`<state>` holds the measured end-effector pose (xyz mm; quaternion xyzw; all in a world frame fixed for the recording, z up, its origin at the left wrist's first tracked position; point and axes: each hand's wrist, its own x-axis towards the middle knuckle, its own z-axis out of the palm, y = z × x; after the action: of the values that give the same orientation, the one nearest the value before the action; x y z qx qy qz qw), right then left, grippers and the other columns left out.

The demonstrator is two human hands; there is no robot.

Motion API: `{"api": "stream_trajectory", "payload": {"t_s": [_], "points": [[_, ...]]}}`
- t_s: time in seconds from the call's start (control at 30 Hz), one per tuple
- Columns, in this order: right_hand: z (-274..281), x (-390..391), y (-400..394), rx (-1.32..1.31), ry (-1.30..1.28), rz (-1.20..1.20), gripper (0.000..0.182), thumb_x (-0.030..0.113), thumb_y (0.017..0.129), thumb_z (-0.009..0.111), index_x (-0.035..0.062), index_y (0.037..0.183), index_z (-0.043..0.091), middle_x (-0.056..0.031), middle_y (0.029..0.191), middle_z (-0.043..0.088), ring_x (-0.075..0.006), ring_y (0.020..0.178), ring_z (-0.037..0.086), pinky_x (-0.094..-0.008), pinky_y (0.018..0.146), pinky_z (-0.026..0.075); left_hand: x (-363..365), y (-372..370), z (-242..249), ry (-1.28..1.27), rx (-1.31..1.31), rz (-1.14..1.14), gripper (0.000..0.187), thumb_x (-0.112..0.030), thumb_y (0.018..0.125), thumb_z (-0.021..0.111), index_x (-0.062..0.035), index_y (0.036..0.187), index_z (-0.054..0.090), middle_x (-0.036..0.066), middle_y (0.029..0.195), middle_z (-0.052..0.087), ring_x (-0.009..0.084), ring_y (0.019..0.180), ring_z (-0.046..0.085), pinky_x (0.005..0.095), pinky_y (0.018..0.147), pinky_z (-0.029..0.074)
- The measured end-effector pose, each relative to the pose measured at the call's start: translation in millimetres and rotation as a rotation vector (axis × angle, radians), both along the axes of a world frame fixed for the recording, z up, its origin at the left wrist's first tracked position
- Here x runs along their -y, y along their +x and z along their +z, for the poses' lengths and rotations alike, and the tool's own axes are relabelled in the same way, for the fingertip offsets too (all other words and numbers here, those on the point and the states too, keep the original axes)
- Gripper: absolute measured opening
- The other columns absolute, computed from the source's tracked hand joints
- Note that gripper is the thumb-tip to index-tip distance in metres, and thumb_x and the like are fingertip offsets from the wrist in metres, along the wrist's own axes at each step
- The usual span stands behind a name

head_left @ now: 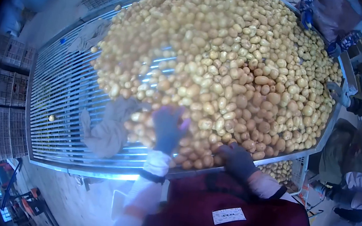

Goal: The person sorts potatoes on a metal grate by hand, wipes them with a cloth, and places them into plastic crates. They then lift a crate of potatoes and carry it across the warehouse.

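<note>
Beside and beyond both hands — potatoes lie heaped.

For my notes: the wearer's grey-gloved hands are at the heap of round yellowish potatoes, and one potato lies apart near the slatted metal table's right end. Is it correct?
Wrong end: the head view shows the lone round yellowish potato near the left end of the slatted metal table. The rest holds.
</note>
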<state>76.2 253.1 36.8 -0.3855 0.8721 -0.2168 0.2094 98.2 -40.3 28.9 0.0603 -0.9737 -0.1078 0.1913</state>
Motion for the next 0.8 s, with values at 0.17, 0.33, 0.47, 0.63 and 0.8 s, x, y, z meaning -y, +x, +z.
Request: {"api": "stream_trajectory", "payload": {"t_s": [0.17, 0.33, 0.47, 0.63, 0.8], "points": [[-1.3, -29.4, -10.7, 0.517, -0.453, -0.3, 0.049, 0.009, 0.081, 0.057, 0.0091, 0.13, 0.052, -0.0137, 0.114, 0.058, -0.0238, 0.1, 0.062, -0.0368, 0.082, 0.052, 15.6, -6.2, -9.0, -0.02, 0.18, -0.185, 0.048, -0.04, 0.089, 0.063, -0.014, 0.128, 0.057, 0.011, 0.11, 0.06, 0.0322, 0.099, 0.058, 0.0487, 0.086, 0.042], [16.9, -38.1, -16.5, 1.568, -1.086, -0.554, 0.056, 0.016, 0.086, 0.059, 0.0118, 0.139, 0.043, -0.0113, 0.121, 0.054, -0.026, 0.104, 0.058, -0.0389, 0.09, 0.049, 17.1, -14.9, -7.6, 0.091, 0.233, -0.25, 0.047, -0.041, 0.093, 0.059, -0.0113, 0.128, 0.054, 0.016, 0.105, 0.063, 0.0378, 0.089, 0.062, 0.0486, 0.074, 0.049], [35.0, -27.8, -17.2, 1.809, -1.402, -0.502, 0.051, 0.025, 0.095, 0.057, 0.0181, 0.143, 0.043, -0.0128, 0.131, 0.051, -0.0254, 0.099, 0.056, -0.0394, 0.09, 0.048, 16.4, -15.0, -23.4, 0.231, 0.228, -0.209, 0.045, -0.042, 0.094, 0.056, -0.0131, 0.128, 0.055, 0.017, 0.112, 0.064, 0.0387, 0.095, 0.065, 0.0478, 0.079, 0.052], [-8.4, -52.0, -10.3, 1.905, -1.632, -0.423, 0.051, 0.031, 0.097, 0.054, 0.0191, 0.145, 0.042, -0.013, 0.131, 0.053, -0.0242, 0.101, 0.056, -0.0396, 0.09, 0.049, 11.8, -19.0, -16.0, 0.433, 0.257, -0.141, 0.043, -0.036, 0.096, 0.054, -0.007, 0.128, 0.054, 0.023, 0.115, 0.064, 0.04, 0.106, 0.063, 0.0461, 0.089, 0.05], [-30.6, -69.0, 3.0, 1.99, -1.85, -0.399, 0.054, 0.044, 0.101, 0.046, 0.0145, 0.145, 0.041, -0.0165, 0.141, 0.049, -0.0298, 0.119, 0.054, -0.0425, 0.098, 0.048, 1.2, -26.1, 5.0, 0.436, 0.341, -0.138, 0.041, -0.033, 0.096, 0.055, -0.0011, 0.122, 0.057, 0.022, 0.112, 0.065, 0.0355, 0.099, 0.065, 0.0419, 0.087, 0.05]]}}
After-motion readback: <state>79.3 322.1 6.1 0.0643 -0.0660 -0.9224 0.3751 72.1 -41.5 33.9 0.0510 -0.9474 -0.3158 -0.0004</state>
